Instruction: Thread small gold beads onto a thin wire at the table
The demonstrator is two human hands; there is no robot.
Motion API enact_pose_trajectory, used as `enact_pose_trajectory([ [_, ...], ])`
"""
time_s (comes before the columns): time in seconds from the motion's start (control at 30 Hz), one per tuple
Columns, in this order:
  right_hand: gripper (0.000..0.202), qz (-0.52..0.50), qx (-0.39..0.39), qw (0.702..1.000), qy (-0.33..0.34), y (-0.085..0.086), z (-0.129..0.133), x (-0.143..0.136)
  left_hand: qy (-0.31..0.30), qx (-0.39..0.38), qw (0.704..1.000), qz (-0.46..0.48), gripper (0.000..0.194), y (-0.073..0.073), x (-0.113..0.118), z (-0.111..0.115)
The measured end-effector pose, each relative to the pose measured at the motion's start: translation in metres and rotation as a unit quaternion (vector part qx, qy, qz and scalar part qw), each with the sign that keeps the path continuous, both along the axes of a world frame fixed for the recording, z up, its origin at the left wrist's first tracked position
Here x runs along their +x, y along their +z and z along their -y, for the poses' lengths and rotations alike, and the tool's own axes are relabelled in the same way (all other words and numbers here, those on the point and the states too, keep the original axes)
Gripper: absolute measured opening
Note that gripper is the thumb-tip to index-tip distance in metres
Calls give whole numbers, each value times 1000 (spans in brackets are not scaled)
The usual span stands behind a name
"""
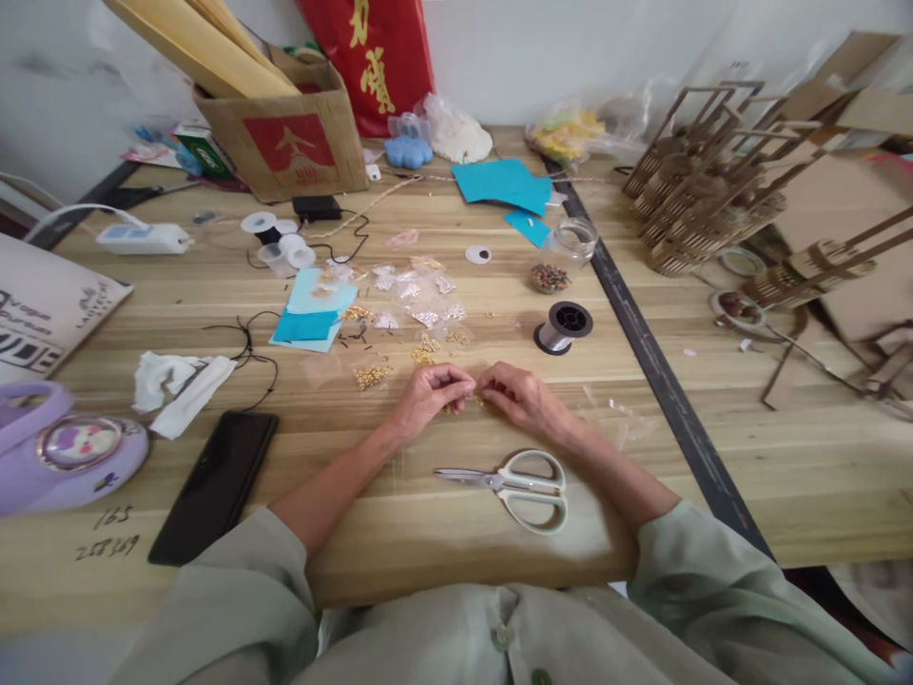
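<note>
My left hand (435,400) and my right hand (517,395) meet fingertip to fingertip just over the table, both closed in a pinch. Small gold specks show between and under the fingers; what exactly is pinched is too small to make out. Just beyond the hands lie piles of gold beads (371,378) and small clear bags (420,290) of silvery pieces. A spool of thin wire or thread (563,328) stands beyond my right hand. Nearer my body, scissors (503,480) with pale handles rest on the wood, blades pointing left.
A black phone (214,487), white tissue (189,385) and a purple bottle (71,452) are on the left. Blue cards (306,324) lie beyond them. At the right, a glass jar (567,255) holds dark beads, and bamboo frames (706,200) stand past a black strip (642,366).
</note>
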State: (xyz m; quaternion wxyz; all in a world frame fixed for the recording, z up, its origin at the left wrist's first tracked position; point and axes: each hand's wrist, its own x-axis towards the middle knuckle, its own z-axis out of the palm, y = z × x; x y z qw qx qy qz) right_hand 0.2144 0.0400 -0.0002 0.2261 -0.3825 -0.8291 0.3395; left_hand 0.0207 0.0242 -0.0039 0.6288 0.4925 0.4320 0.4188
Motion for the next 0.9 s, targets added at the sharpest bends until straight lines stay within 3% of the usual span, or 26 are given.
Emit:
enact_pose_trajectory([
  [0.23, 15, 147, 114, 982, 21, 0, 6, -6, -4, 6, 1000, -3, 23, -2, -1, 0],
  [0.5, 18, 237, 129, 963, 1, 4, 9, -15, -2, 4, 1000, -5, 23, -1, 0, 0],
  [0.6, 15, 199, 108, 974, 3, -1, 5, -12, 0, 4, 1000, -4, 24, 0, 0, 0],
  [0.73, 9, 32, 16, 999, -16, -5, -1, -6, 5, -7, 1000, -4, 25, 1, 0, 0],
  [0.9, 18, -135, -173, 975, -41, 5, -4, -2, 13, -13, 1000, -12, 26, 0, 0, 0],
])
